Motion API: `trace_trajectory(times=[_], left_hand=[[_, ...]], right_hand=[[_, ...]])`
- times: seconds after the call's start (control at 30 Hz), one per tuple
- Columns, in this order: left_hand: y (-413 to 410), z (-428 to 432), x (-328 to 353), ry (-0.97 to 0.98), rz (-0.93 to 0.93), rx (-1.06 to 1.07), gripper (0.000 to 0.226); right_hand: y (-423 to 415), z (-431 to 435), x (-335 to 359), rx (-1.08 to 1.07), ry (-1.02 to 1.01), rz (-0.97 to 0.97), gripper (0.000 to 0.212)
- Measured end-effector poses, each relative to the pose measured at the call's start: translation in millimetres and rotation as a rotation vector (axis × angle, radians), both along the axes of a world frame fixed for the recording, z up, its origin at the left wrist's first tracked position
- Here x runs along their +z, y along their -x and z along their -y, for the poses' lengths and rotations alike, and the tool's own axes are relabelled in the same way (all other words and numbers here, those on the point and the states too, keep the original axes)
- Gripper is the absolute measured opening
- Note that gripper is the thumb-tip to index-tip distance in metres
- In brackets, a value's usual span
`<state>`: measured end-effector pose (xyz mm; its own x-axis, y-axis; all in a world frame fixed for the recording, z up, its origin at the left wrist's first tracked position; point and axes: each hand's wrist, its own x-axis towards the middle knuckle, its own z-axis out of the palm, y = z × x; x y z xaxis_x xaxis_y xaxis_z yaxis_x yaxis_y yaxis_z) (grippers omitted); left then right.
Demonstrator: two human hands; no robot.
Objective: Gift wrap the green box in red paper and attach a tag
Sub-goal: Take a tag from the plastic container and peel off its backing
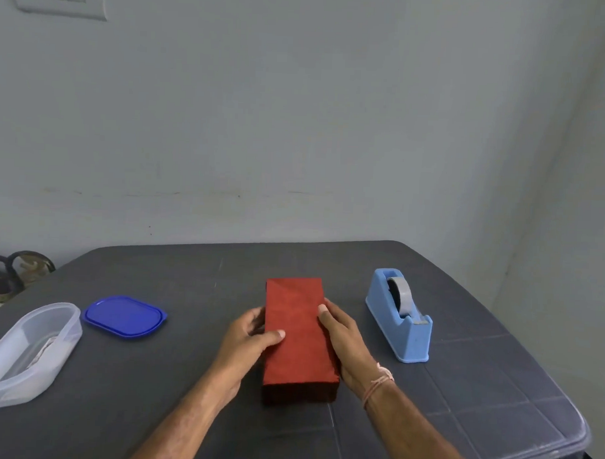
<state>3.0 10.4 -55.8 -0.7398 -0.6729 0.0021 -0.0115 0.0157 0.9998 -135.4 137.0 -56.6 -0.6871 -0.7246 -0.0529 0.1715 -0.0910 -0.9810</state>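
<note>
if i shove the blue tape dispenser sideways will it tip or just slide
Probably slides: the tape dispenser sits on a long flat base on the table. It is narrow and fairly tall, so a high sideways push might tip it. Its weight cannot be seen.

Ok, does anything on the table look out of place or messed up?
Nothing stands out. The red-wrapped box lies flat and neatly covered, held between the left hand and right hand. The tape dispenser stands upright to its right. The blue lid lies beside the open clear container, with nothing spilled.
</note>
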Motion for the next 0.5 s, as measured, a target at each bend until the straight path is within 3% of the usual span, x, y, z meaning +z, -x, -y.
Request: trace_trajectory(times=[0.17,0.4,0.5], left_hand=[[-25.8,8.6,-16.3,-0.101,0.051,-0.252,0.069],[-23.3,9.8,-16.5,-0.125,0.012,-0.251,0.079],[-23.5,9.7,-20.8,-0.126,-0.004,-0.232,0.07]], right_hand=[[10.9,-3.7,-8.0,0.15,-0.1,0.109,0.027],[20.8,-4.1,-16.8,0.162,-0.1,0.13,0.034],[18.0,-4.2,-11.5,0.154,-0.133,0.089,0.03]])
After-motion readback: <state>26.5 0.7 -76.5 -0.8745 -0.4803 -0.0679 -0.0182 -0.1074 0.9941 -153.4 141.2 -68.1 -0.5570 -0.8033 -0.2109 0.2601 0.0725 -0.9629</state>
